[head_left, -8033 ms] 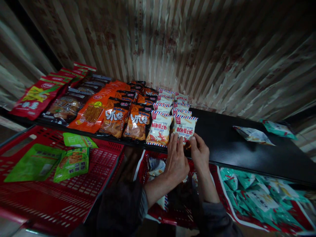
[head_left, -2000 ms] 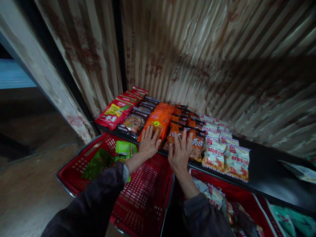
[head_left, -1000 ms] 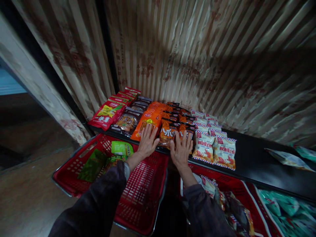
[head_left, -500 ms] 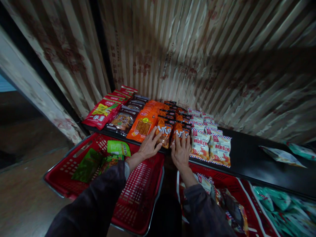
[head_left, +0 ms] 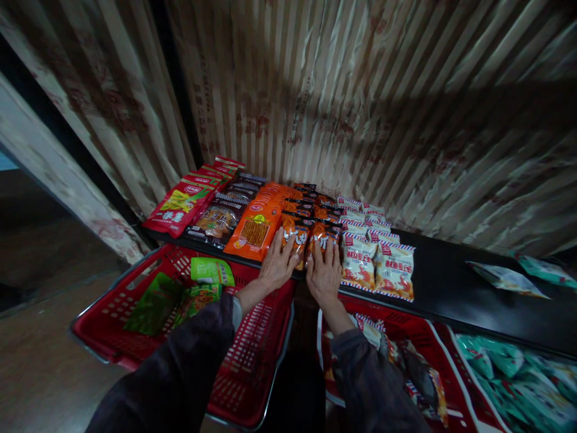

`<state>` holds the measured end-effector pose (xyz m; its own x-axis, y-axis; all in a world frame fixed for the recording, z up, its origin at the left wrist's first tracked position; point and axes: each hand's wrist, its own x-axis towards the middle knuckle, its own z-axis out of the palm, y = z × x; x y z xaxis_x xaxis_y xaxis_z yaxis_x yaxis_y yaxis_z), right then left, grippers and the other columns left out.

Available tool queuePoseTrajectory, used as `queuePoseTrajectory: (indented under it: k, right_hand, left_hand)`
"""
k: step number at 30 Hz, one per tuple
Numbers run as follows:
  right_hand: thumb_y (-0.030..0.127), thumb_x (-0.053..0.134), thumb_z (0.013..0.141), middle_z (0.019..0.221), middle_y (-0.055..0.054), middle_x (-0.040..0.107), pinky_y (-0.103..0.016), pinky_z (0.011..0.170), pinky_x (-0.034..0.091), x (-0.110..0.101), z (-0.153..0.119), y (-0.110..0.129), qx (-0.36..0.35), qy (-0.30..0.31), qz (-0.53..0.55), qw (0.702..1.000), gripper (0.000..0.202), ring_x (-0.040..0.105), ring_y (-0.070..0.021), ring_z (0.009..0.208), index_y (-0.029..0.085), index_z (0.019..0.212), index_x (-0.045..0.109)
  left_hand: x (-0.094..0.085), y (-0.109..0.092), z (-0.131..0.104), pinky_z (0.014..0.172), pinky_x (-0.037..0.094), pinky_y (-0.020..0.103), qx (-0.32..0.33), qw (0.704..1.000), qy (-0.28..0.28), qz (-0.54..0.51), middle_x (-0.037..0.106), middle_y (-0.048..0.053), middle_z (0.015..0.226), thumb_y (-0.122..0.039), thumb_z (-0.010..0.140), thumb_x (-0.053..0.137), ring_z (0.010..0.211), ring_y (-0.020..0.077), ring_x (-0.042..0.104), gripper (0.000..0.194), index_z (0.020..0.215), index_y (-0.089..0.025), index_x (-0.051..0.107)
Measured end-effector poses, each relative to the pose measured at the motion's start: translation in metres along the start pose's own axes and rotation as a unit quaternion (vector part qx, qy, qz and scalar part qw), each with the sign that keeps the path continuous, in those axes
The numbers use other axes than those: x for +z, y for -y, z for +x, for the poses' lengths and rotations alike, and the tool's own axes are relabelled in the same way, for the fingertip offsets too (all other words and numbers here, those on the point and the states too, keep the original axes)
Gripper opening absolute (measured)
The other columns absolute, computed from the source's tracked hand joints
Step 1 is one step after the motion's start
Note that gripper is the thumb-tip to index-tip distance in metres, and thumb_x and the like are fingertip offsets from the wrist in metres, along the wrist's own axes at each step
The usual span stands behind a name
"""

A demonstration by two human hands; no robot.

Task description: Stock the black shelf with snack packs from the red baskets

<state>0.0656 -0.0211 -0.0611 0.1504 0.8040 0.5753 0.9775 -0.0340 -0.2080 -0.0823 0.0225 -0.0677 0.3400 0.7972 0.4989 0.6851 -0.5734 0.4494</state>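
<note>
Under both hands, the orange snack packets [head_left: 311,236] lie on the shelf [head_left: 451,288]; left hand [head_left: 280,267] and right hand [head_left: 323,276] rest flat, fingers spread, gripping nothing. Pressing evenly should keep rows straight.

A striped, stained wall covering [head_left: 342,90] rises behind the black surface [head_left: 455,288]. A pale beam [head_left: 58,174] slants at left above the brownish floor [head_left: 40,373]. Light is dim.
</note>
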Motion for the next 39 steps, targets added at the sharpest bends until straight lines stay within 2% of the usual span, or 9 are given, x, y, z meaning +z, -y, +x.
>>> queuePoseTrajectory:
  k: [8, 14, 19, 23, 29, 32, 35, 37, 39]
  right_hand:
    - [0.032, 0.040, 0.099, 0.156, -0.017, 0.036, -0.050, 0.107, 0.038, -0.004, -0.001, -0.001, -0.002, 0.025, 0.002, 1.000, 0.050, 0.027, -0.0342, 0.145, 0.019, 0.147, 0.044]
    - [0.034, 0.040, 0.099, 0.159, -0.017, 0.030, -0.050, 0.111, 0.032, -0.007, 0.003, -0.002, -0.017, 0.005, 0.007, 1.000, 0.049, 0.019, -0.0340, 0.148, 0.018, 0.144, 0.048]
    - [0.032, 0.038, 0.099, 0.158, -0.016, 0.033, -0.048, 0.108, 0.036, -0.004, 0.006, -0.007, -0.031, 0.020, 0.012, 0.999, 0.048, 0.024, -0.0322, 0.147, 0.018, 0.144, 0.047]
    - [0.033, 0.037, 0.099, 0.156, -0.016, 0.036, -0.050, 0.109, 0.036, 0.000, 0.004, -0.010, -0.036, 0.020, 0.012, 0.999, 0.049, 0.026, -0.0326, 0.146, 0.018, 0.145, 0.046]
    - [0.032, 0.039, 0.098, 0.160, -0.017, 0.027, -0.058, 0.110, 0.032, -0.003, 0.000, -0.013, -0.069, -0.037, 0.026, 0.997, 0.052, 0.017, -0.0359, 0.149, 0.021, 0.149, 0.039]
    - [0.027, 0.041, 0.098, 0.164, -0.016, 0.012, -0.061, 0.111, 0.030, -0.012, -0.001, -0.001, -0.101, -0.068, 0.054, 0.991, 0.058, 0.011, -0.0366, 0.151, 0.022, 0.154, 0.027]
    - [0.019, 0.038, 0.098, 0.166, -0.012, 0.003, -0.058, 0.114, 0.030, -0.015, -0.003, 0.027, -0.173, -0.063, 0.144, 0.972, 0.064, 0.007, -0.0319, 0.152, 0.024, 0.157, 0.014]
    - [0.014, 0.034, 0.097, 0.166, -0.011, 0.003, -0.056, 0.116, 0.030, -0.007, -0.006, 0.053, -0.217, -0.030, 0.220, 0.951, 0.065, 0.007, -0.0283, 0.152, 0.025, 0.157, 0.010]
    - [0.011, 0.030, 0.095, 0.166, -0.012, 0.007, -0.056, 0.116, 0.031, 0.009, -0.008, 0.078, -0.229, 0.003, 0.276, 0.933, 0.066, 0.009, -0.0262, 0.152, 0.023, 0.157, 0.009]
  left_hand:
    - [0.000, -0.001, -0.001, 0.117, 0.026, 0.054, -0.010, 1.000, 0.009, 0.014, 0.006, 0.015, 0.165, -0.036, 0.098, 0.039, 0.152, 0.0324, 0.007, 0.058, 0.153, -0.018, 0.028]
    - [-0.005, 0.002, 0.000, 0.118, 0.021, 0.056, -0.005, 1.000, -0.014, 0.028, 0.004, 0.014, 0.165, -0.041, 0.100, 0.033, 0.152, 0.0327, 0.002, 0.059, 0.154, -0.021, 0.025]
    - [-0.007, 0.002, 0.000, 0.118, 0.022, 0.054, 0.012, 0.999, 0.026, 0.028, 0.006, 0.014, 0.165, -0.041, 0.100, 0.032, 0.152, 0.0301, 0.005, 0.058, 0.154, -0.020, 0.026]
    - [-0.005, 0.000, -0.001, 0.118, 0.023, 0.054, -0.007, 0.999, 0.034, 0.029, 0.006, 0.015, 0.165, -0.043, 0.100, 0.033, 0.152, 0.0305, 0.005, 0.059, 0.154, -0.019, 0.025]
    - [-0.009, -0.001, -0.009, 0.120, 0.018, 0.055, 0.005, 0.999, 0.003, 0.046, 0.007, 0.013, 0.165, -0.041, 0.100, 0.033, 0.153, 0.0279, 0.003, 0.058, 0.154, -0.021, 0.025]
    - [-0.015, 0.005, -0.015, 0.121, 0.017, 0.055, -0.008, 0.997, -0.027, 0.069, 0.010, 0.014, 0.165, -0.039, 0.100, 0.033, 0.152, 0.0274, 0.003, 0.057, 0.153, -0.020, 0.027]
    - [-0.024, 0.022, -0.019, 0.121, 0.019, 0.054, -0.049, 0.993, -0.063, 0.087, 0.018, 0.017, 0.163, -0.038, 0.100, 0.029, 0.152, 0.0275, 0.010, 0.054, 0.149, -0.015, 0.035]
    - [-0.029, 0.039, -0.022, 0.121, 0.023, 0.051, -0.063, 0.993, -0.059, 0.081, 0.027, 0.019, 0.160, -0.036, 0.101, 0.027, 0.151, 0.0256, 0.017, 0.053, 0.146, -0.011, 0.040]
    - [-0.032, 0.056, -0.025, 0.121, 0.027, 0.048, -0.053, 0.997, -0.024, 0.056, 0.036, 0.018, 0.156, -0.035, 0.100, 0.028, 0.149, 0.0233, 0.024, 0.052, 0.144, -0.010, 0.042]
